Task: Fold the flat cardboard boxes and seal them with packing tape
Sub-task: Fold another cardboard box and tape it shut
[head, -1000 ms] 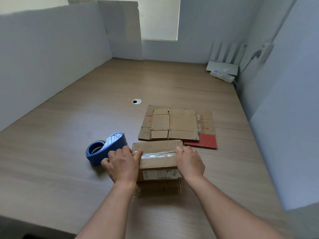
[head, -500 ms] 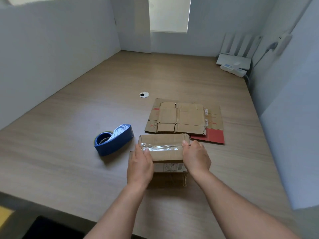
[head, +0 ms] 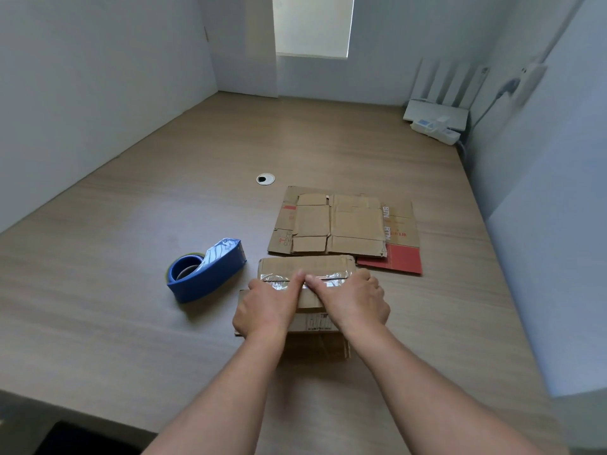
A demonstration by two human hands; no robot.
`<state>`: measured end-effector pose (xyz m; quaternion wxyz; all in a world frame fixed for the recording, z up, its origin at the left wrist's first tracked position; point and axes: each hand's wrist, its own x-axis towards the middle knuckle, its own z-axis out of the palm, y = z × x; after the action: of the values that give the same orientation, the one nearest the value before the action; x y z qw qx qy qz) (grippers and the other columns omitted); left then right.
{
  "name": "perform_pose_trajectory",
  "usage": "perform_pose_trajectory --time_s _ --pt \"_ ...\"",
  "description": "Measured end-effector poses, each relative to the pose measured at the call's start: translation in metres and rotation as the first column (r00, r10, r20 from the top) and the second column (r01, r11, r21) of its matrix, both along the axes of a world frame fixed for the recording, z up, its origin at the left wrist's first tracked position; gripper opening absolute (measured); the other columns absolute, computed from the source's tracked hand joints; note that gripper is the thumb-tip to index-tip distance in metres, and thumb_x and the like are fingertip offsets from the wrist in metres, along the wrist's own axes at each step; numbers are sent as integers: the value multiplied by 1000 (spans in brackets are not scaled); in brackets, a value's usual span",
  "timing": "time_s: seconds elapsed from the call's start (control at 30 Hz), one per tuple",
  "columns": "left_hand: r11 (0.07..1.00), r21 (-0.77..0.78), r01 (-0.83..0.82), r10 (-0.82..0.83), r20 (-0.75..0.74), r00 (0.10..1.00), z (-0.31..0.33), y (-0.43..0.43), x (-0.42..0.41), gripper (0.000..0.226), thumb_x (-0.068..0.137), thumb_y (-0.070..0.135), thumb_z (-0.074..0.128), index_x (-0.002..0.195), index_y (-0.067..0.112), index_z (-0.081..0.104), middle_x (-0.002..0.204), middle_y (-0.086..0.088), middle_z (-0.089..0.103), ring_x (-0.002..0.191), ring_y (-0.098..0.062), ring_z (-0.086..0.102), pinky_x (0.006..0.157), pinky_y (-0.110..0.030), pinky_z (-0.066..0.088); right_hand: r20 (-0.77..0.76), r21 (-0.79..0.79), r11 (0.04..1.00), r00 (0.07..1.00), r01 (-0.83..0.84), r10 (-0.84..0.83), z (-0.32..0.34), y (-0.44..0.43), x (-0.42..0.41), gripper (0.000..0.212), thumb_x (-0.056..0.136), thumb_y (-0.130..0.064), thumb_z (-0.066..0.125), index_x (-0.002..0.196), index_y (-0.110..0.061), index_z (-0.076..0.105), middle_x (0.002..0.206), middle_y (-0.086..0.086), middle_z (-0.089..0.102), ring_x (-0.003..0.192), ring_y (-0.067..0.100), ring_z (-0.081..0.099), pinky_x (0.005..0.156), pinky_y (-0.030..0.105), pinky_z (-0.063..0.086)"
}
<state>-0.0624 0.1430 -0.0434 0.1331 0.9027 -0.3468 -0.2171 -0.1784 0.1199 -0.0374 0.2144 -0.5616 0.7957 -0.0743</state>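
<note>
A small brown folded cardboard box (head: 305, 266) sits on the wooden tabletop (head: 131, 290), near its near edge and a little right of the middle. A strip of clear packing tape (head: 331, 280) runs across the box top. The left hand (head: 266, 307) and the right hand (head: 356, 300) lie palm-down on the box, pressing and gripping nothing. Their outstretched thumbs touch at the middle of the strip. Half a second ago the hands were apart, one at each end of the box; they have since slid inward along the tape. The box has not shifted. A blue plastic tape dispenser (head: 210, 274) stands just left of the box. A stack of flat brown cardboard sheets (head: 341, 224) lies just beyond it, toward the far edge.
</note>
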Motion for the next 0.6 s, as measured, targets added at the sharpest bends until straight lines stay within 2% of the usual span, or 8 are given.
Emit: perform_pose_trajectory --time_s 0.13,0.2,0.3,0.43,0.47,0.53,0.57,0.6 --pt "999 -35 24 -23 31 999 -5 0 5 72 87 73 27 119 16 59 113 -11 63 105 -32 58 81 -37 46 112 -113 993 994 31 -18 -11 -3 -7 63 88 -66 40 119 -11 48 120 8 55 110 27 52 85 39 44" --pt "996 -82 -19 17 -19 1000 -4 2 8 67 94 64 20 120 18 61 116 -11 62 106 -32 57 83 -37 44 200 -128 990 979 59 -33 -14 -6 -13 49 95 -57 33 110 -14 53 110 5 58 98 24 54 78 36 42" --pt "988 -139 -68 57 -81 995 -2 6 8 67 99 54 12 120 17 62 117 -11 62 108 -31 56 86 -37 42 276 -153 984 960 93 -48 -19 -8 -18 44 99 -50 26 92 -16 53 96 2 59 84 21 50 69 32 37" --pt "986 -156 -64 44 -131 990 -2 13 10 63 100 49 13 120 14 62 119 -12 62 110 -31 56 91 -38 42 253 -193 981 967 27 23 -20 -9 -24 43 102 -45 24 81 -18 50 87 1 58 79 20 51 63 31 34" --pt "982 -172 -81 48 -188 981 -5 19 13 60 99 48 16 116 15 63 118 -11 63 108 -30 57 92 -37 44 251 -204 979 966 -8 60 -20 -12 -27 43 102 -44 24 78 -19 50 84 0 58 78 20 52 61 31 34" --pt "969 -202 -142 46 -420 906 -10 38 26 42 96 41 30 107 18 64 113 -10 66 96 -28 63 85 -39 52 280 -209 974 949 -88 146 -17 -20 -36 43 101 -46 27 71 -22 47 76 -2 56 76 19 53 60 32 36" --pt "971 -193 -144 13 -555 832 -9 51 34 31 95 33 40 116 20 60 111 -9 66 89 -28 67 79 -42 57 290 -199 971 938 -135 190 -14 -25 -41 44 99 -50 30 69 -22 48 73 -3 55 75 19 53 61 33 37" --pt "979 -182 -91 -53 -659 750 -6 63 42 38 94 24 51 132 23 49 111 -8 64 86 -26 68 72 -39 58 287 -180 966 930 -184 230 -12 -30 -44 45 97 -54 33 68 -23 49 72 -4 56 74 18 53 61 33 37"
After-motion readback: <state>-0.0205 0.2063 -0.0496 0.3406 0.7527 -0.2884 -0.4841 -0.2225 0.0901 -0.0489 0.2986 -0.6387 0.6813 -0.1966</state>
